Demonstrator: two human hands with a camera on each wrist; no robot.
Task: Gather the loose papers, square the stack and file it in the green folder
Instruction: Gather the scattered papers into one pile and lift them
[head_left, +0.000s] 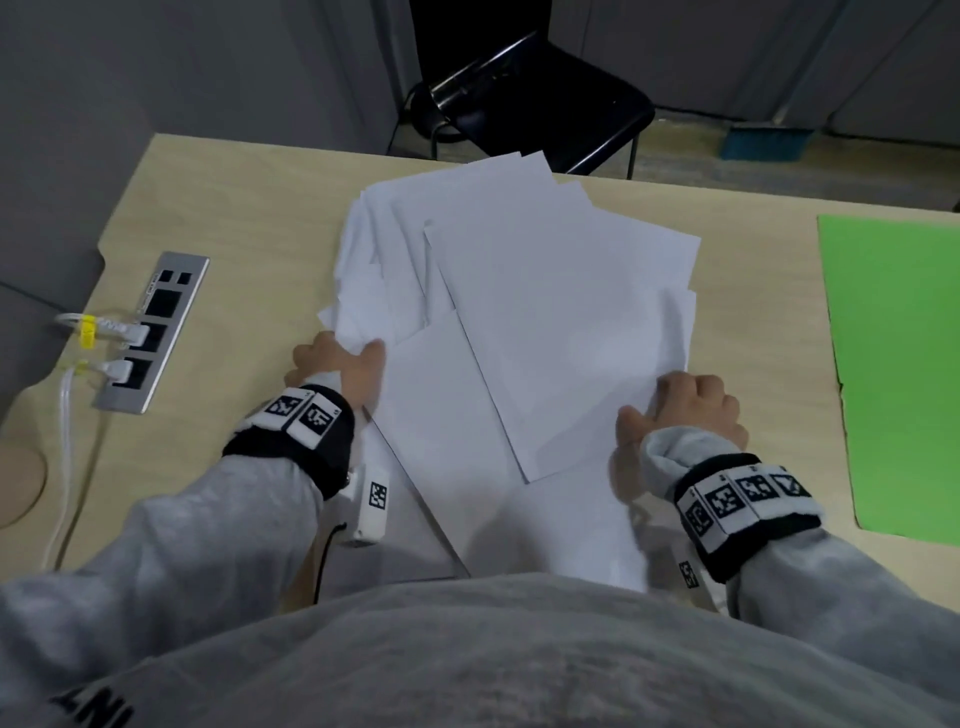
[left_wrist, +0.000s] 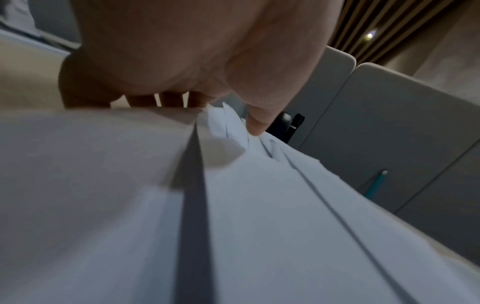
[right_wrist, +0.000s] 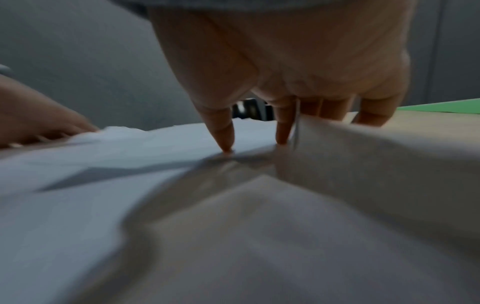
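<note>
A messy pile of white papers (head_left: 524, 312) is spread over the middle of the light wood table (head_left: 234, 208). My left hand (head_left: 353, 353) grips the pile's left edge; in the left wrist view its thumb (left_wrist: 257, 125) lies on top of the papers (left_wrist: 259, 205) and its fingers (left_wrist: 168, 100) curl beneath. My right hand (head_left: 660, 405) is curled at the pile's near right edge. In the right wrist view its thumb (right_wrist: 226, 144) and forefinger press on the sheets (right_wrist: 103, 164), and the other fingers sit behind a raised paper edge. The green folder (head_left: 898, 364) lies flat at the far right, apart from both hands.
A metal socket panel (head_left: 150, 332) with white cables plugged in is set into the table's left side. A black chair (head_left: 524, 104) stands beyond the far edge, and a teal brush (head_left: 763, 140) lies on the floor. Bare tabletop separates the pile from the folder.
</note>
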